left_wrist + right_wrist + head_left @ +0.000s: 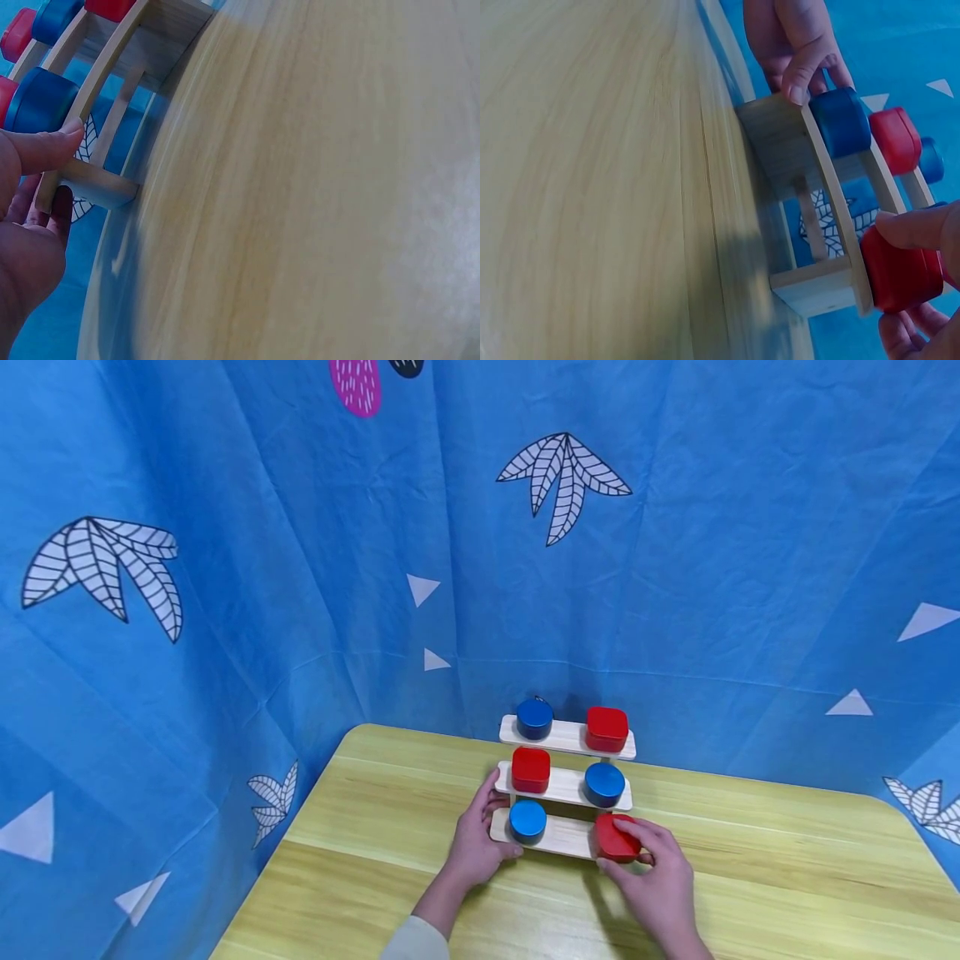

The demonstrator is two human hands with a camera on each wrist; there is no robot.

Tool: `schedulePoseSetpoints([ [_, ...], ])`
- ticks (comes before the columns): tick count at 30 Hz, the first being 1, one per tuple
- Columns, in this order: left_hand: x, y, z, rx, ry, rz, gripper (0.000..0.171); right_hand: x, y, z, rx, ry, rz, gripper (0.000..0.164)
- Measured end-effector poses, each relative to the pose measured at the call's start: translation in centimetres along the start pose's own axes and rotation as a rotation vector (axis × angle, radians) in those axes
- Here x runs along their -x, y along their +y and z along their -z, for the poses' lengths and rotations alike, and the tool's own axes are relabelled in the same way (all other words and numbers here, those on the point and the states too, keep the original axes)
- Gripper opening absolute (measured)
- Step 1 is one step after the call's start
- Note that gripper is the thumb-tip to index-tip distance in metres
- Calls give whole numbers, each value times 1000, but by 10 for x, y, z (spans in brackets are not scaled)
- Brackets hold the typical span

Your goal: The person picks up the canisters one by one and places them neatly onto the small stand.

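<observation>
A small three-tier wooden shelf rack [564, 837] stands on the table, with one blue round container and one red rounded-square container on each tier. My left hand [477, 837] grips the rack's left end; in the left wrist view the thumb [52, 148] lies against the bottom tier beside a blue round container [41, 101]. At the bottom tier's right end, my right hand [660, 878] holds a red rounded-square container [617, 837] between thumb and fingers. The right wrist view shows this red container [900, 271] resting against the tier board.
The light wooden table [375, 827] extends to both sides of the rack and in front of it. Behind stands a blue curtain [712, 568] with leaf and triangle prints, close to the table's back edge. The upper tiers carry a red container [606, 729] and a blue one [535, 718].
</observation>
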State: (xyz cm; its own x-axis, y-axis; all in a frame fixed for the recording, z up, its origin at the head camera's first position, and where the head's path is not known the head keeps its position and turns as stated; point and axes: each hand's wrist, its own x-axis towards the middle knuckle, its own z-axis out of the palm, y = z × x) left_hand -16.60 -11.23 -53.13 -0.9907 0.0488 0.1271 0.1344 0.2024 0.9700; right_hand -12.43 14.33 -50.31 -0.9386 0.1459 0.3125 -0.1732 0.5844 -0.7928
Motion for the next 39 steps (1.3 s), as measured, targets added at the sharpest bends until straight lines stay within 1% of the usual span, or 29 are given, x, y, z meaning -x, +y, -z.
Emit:
schedulePoseSetpoints([
  [4, 0, 1, 0, 7, -2, -2, 125, -1, -3, -2, -8, -5, -5, 58],
  [10, 0, 0, 0, 13, -6, -3, 125, -1, -6, -8, 15, -9, -9, 59],
  [18, 1, 0, 1, 18, -9, -10, 126, 1, -6, -14, 60, 28, 30, 60],
  [26, 0, -2, 0, 23, -12, -19, 127, 3, -5, -18, 81, 65, 63, 61],
  [39, 0, 1, 0, 34, -4, 7, 127, 3, -9, -22, 99, 74, 47, 62],
])
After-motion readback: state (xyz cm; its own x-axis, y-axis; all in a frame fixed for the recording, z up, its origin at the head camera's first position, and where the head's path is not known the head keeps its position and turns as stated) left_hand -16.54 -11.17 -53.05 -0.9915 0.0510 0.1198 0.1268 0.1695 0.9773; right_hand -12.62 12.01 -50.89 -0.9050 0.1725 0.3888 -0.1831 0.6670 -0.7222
